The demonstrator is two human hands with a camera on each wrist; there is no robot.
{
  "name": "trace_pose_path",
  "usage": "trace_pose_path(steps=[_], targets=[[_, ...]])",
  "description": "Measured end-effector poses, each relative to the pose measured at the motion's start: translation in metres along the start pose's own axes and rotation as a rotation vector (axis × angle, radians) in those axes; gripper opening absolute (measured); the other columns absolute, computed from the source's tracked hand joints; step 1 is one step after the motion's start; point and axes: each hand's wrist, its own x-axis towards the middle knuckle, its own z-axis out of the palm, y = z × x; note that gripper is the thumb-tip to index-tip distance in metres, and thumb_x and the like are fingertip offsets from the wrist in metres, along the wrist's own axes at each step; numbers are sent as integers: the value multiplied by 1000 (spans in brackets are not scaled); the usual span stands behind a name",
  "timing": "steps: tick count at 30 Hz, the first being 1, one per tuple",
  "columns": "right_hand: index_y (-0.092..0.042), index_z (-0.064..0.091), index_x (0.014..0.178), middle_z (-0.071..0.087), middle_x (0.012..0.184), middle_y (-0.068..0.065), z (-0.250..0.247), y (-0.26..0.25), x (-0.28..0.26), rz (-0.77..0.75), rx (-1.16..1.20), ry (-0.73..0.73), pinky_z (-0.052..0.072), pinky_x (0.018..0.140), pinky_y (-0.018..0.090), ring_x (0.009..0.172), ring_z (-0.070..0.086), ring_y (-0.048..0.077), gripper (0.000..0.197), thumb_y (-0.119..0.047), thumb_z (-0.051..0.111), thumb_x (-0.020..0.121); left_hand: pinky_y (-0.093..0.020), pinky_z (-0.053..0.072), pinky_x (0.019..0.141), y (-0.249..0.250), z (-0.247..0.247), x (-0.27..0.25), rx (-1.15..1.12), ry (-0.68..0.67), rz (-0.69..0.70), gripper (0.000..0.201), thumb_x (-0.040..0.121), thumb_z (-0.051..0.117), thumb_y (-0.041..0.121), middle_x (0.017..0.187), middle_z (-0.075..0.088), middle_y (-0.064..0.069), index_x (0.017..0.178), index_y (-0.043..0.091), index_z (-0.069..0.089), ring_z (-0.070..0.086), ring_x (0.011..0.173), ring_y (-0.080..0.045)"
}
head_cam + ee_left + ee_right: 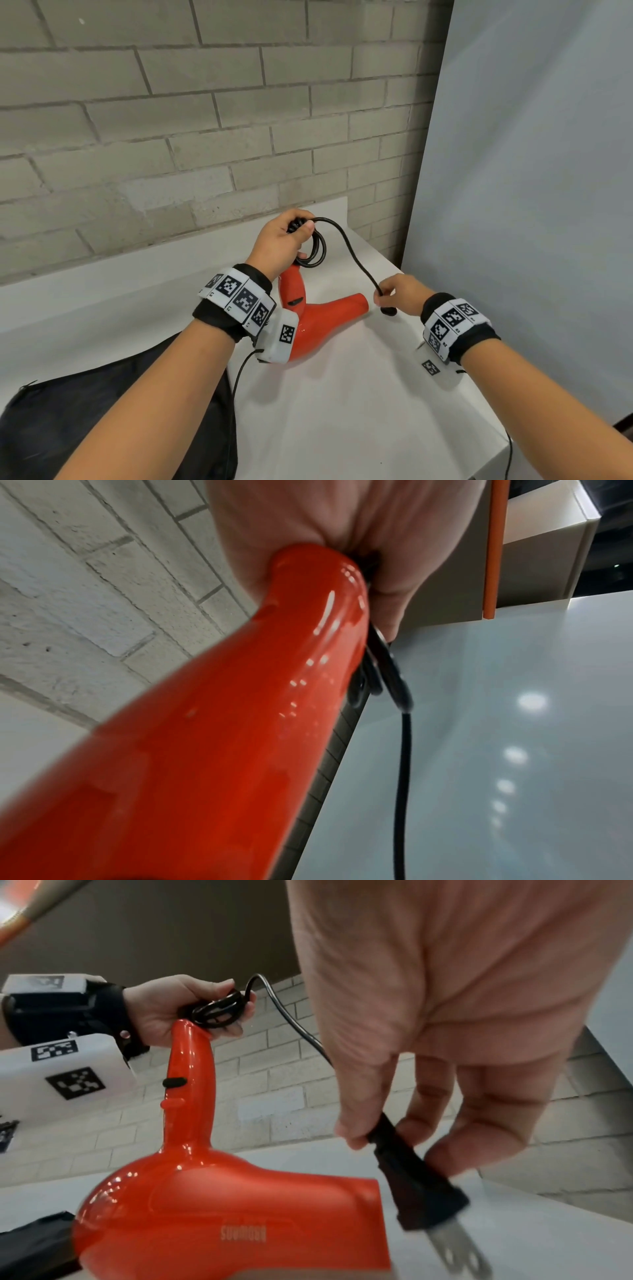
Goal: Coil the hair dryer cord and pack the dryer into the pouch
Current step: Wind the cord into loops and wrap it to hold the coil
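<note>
- Head view: the red dryer (318, 322) is seen over the white tabletop (342, 411), handle up and nozzle pointing toward the right hand; whether its body rests on the tabletop cannot be told.
- Several loops of the black cord (313, 250) are gathered at the top of the handle, and one loose length arcs from them down to the right.
- The handle end and the coiled loops are gripped together by the left hand (282, 245), its fingers curled round them; in the left wrist view the loops are seen pressed against the handle by the palm.
- The cord's far end is pinched just behind the plug (424, 1191) by the right hand (399, 294), thumb and fingers (356, 1131) closed on it; in the right wrist view the plug's metal prongs point down toward the tabletop.
- The black pouch (137, 411) lies on the tabletop under the left forearm, near the dryer's rear.
- A brick wall (171, 120) stands behind the tabletop, and a pale panel (531, 171) to the right.
</note>
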Motion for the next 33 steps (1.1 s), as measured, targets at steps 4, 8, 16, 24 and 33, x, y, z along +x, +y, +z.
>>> trace_pose_path(steps=[4, 8, 16, 24, 33], targets=[[1, 64, 83, 63, 82, 16, -8, -24, -3, -38, 170, 90, 47, 66, 30, 73, 55, 23, 13, -9, 57, 86, -11, 48, 47, -2, 4, 2, -8, 31, 12, 10, 91, 50, 15, 91, 52, -3, 98, 16, 57, 46, 66, -8], [-23, 58, 74, 59, 80, 4, -26, -65, -20, -297, 677, 572, 51, 61, 21, 65, 58, 15, 24, -2, 57, 86, -10, 48, 49, -6, 2, 4, -4, 71, 11, 17, 92, 48, 18, 82, 50, 7, 105, 12, 57, 47, 68, -6], [-13, 60, 73, 61, 73, 5, -13, -122, -43, -512, 937, 528, 56, 63, 20, 62, 61, 5, 21, 7, 66, 76, -15, 38, 66, -8, 4, 7, 1, 22, 37, 15, 94, 44, 23, 80, 55, 11, 95, 18, 57, 49, 71, -2], [-25, 39, 69, 44, 71, -1, 10, -127, -24, -403, 617, 698, 40, 55, 13, 58, 44, 3, 35, -3, 65, 76, -8, 44, 72, -3, 15, -3, -51, -89, 75, 11, 91, 49, 17, 82, 60, 6, 93, 16, 59, 56, 75, 0], [-8, 53, 103, 58, 72, -2, 11, -108, -15, -541, 773, 241, 46, 66, 26, 65, 52, 10, 20, -3, 51, 83, -8, 37, 47, 5, 19, -10, -127, -171, 74, 30, 91, 46, 5, 58, 60, 14, 116, 18, 57, 41, 40, 1]])
